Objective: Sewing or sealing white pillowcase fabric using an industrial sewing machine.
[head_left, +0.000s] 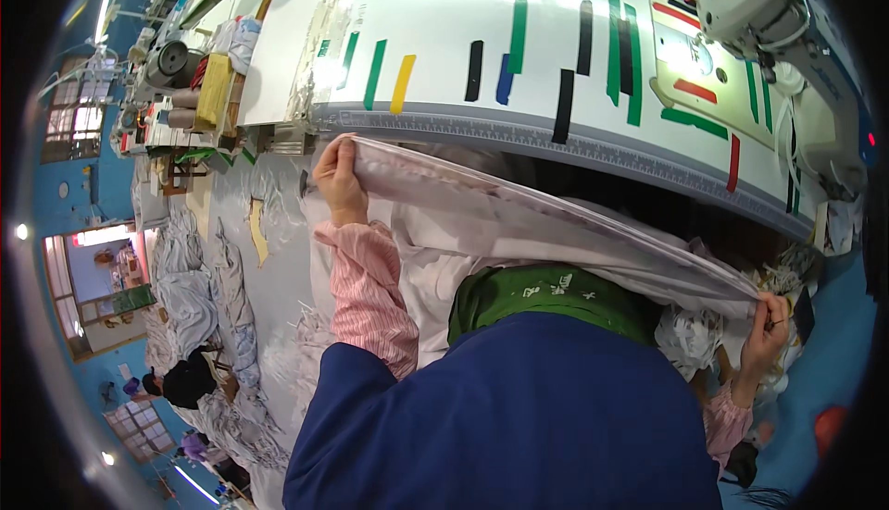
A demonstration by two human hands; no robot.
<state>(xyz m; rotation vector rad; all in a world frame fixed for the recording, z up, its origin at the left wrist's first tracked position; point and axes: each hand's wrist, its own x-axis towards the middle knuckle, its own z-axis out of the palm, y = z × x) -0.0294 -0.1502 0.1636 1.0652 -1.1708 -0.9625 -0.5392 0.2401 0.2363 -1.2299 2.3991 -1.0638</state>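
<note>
Pinching cloth (556, 230) beside the tabletop's (426, 10) near edge, fingers (346, 153) of left hand (343, 181) and right hand (765, 334) could skew it by tugging unevenly.

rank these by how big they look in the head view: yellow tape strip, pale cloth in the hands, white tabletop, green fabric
Largest to smallest, by visible area:
1. white tabletop
2. pale cloth
3. green fabric, partly covered
4. yellow tape strip
</note>
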